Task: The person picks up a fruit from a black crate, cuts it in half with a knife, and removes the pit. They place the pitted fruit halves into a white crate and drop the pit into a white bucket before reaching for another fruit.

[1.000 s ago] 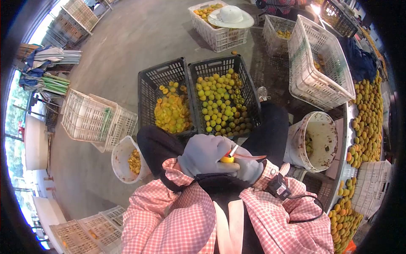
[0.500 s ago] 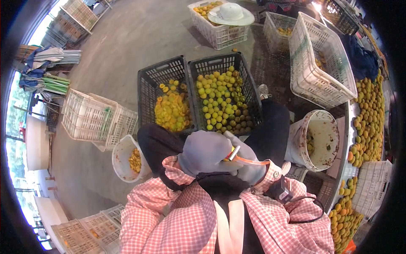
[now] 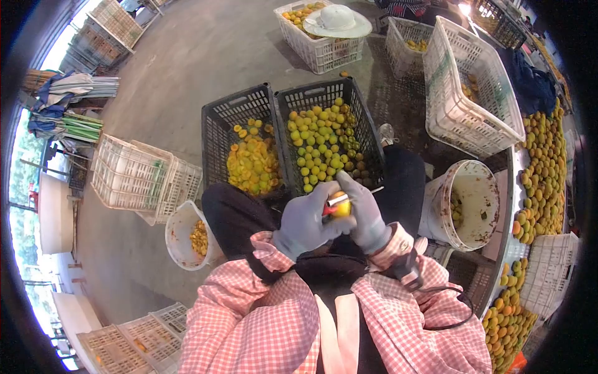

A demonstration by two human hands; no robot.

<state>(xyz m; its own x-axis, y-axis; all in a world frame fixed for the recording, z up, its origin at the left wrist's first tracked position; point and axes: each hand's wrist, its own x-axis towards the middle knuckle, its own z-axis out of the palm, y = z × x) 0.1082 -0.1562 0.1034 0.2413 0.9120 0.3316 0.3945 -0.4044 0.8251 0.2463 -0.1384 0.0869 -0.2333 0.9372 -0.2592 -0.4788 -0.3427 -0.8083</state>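
Observation:
My left hand (image 3: 306, 223) and my right hand (image 3: 367, 217), both in grey gloves, meet above my lap. Between them is a small yellow fruit (image 3: 342, 209), which the left fingers close round. A short metal piece of a small hand tool (image 3: 337, 200), with red beside it, lies against the fruit. My right hand seems closed on this tool, though its fingers hide most of it. Just beyond the hands, a black crate (image 3: 378, 138) holds whole yellow-green fruit (image 3: 324, 143). The black crate beside it (image 3: 208, 134) contains cut orange-yellow fruit pieces (image 3: 252, 165).
A white bucket with yellow-brown bits (image 3: 176, 218) stands left of my knee, and a larger stained bucket (image 3: 476, 234) right. White crates (image 3: 128, 171) stand around. A hat (image 3: 337, 20) rests on one. Mangoes or similar fruit (image 3: 539, 181) cover a surface at right.
My hands have turned and moved slightly forward, exposing the yellow fruit between them. The orange strip seen along my right hand is out of sight.

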